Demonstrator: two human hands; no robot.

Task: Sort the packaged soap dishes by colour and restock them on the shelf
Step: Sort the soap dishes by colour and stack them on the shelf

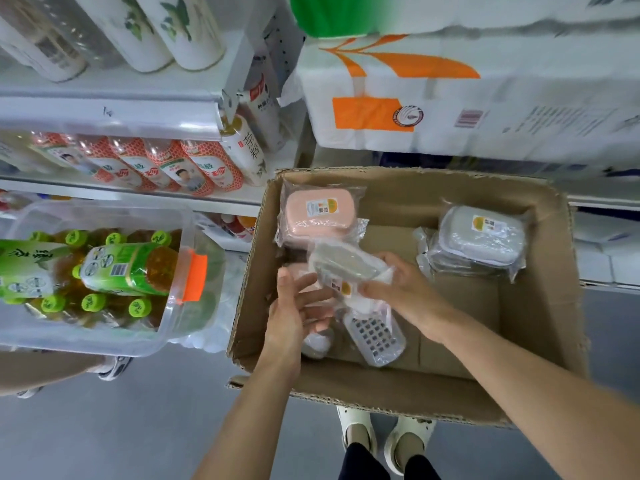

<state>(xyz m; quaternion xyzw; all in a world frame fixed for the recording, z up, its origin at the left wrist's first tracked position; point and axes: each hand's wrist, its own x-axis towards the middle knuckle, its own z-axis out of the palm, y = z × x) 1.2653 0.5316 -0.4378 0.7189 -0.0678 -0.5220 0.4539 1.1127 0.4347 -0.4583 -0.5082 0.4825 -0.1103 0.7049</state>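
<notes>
Soap dishes, sorting underway: pink stack [320, 214] and grey stack [481, 237] formed in carton [540, 317]; my right hand [403, 289] pinches one grey pack [346, 266], left hand [294, 317] loose-fingered beneath; shelf restocking outstanding.

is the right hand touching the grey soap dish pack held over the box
Touching: the head view shows the right hand pinching the grey soap dish pack at its end above the cardboard box.

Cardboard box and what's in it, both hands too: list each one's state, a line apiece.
Cardboard box: open, flaps torn.
Pink soap dishes: packaged, stacked back left.
Grey soap dishes: packaged, stacked back right.
Held soap dish: bagged, tilted, lifted.
Loose grid tray: bagged, lying low in box.
Left hand: open, under the bag.
Right hand: gripping the bag.
</notes>
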